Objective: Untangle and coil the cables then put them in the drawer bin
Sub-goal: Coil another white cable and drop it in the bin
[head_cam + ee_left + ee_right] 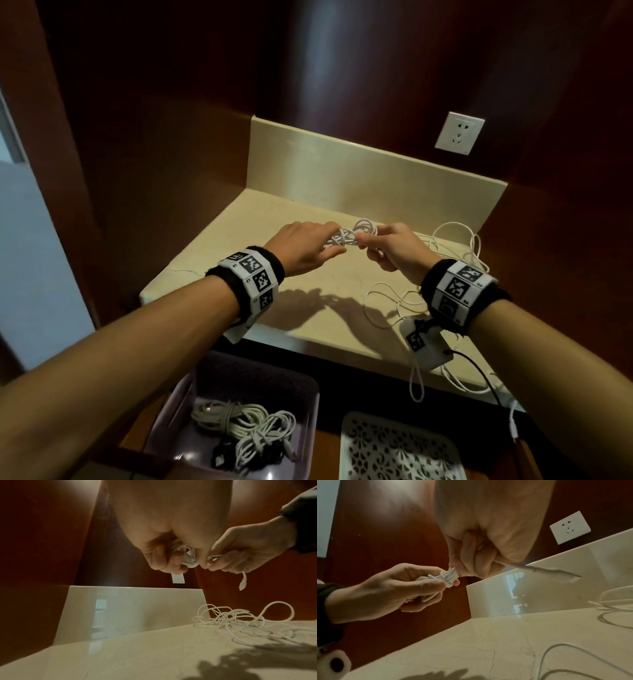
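Both hands meet above the beige worktop, each gripping the same white coiled cable. Left hand: fingers curled round one end of the bundle, seen from below in the left wrist view with the loops bunched in the fist. Right hand: fingers and thumb pinch the other end of the coil; the cable's free plug end hangs down out of this hand. Wraps of cable run crosswise round the middle of the bundle. Coil held clear of the worktop, not touching it.

Loose white cable lies tangled on the worktop to the right of the hands, loops spreading toward the front edge and some hanging over it.

Lavender bin sits below the front edge, left side; it holds coiled white cables and a dark cable beneath them. White openwork tray lies just beside it on the right.

White wall socket on the dark wood panel, above the backsplash.
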`<state>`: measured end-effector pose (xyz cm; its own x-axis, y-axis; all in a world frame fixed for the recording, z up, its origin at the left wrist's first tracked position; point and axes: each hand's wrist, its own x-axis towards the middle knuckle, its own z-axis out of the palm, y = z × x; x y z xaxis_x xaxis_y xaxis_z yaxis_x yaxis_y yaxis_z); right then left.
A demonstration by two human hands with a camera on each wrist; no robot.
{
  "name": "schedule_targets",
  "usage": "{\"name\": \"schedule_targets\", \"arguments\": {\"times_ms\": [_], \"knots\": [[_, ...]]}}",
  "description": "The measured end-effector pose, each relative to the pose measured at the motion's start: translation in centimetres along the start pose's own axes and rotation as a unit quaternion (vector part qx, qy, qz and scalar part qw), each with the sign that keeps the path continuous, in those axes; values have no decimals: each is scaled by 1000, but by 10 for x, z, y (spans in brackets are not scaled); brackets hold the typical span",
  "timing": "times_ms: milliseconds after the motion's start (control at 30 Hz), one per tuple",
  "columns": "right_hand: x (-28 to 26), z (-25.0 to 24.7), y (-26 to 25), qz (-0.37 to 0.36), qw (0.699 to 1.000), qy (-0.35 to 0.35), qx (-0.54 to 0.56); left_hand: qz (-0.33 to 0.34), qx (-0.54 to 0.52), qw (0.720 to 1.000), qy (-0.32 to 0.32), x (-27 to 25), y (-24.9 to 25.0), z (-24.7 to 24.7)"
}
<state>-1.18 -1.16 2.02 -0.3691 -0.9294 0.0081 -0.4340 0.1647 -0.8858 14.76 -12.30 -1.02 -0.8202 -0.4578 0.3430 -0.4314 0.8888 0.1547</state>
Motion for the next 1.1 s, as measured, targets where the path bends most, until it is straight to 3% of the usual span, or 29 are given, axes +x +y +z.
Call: {"name": "schedule_targets", "arguments": {"times_ms": [100, 233, 467, 633, 767, 933, 1033, 1100], "knots": [[0, 4, 5, -14, 999, 1, 38, -16, 7, 1000, -5, 1, 2, 1], [0, 7, 12, -37, 997, -10, 64, -59, -115, 991, 13, 1, 1, 3], [-1, 15, 10, -64, 978, -38, 193, -87, -339, 936, 32, 2, 5, 4], [-1, 10, 9, -30, 981, -46, 185, -93, -457, 884, -18, 2, 0, 0], [0, 7, 8, -33, 983, -66, 168, -86, -490, 866, -54, -1, -3, -7], [2, 8, 12, -45, 989, -40, 133, -81, -538, 833, -100, -1, -7, -9], [5, 11, 14, -62, 993, -11, 104, -99, -528, 835, -121, -1, -3, -10], [6, 12, 15, -64, 994, 12, 87, -112, -484, 860, -116, 0, 2, -10]]}}
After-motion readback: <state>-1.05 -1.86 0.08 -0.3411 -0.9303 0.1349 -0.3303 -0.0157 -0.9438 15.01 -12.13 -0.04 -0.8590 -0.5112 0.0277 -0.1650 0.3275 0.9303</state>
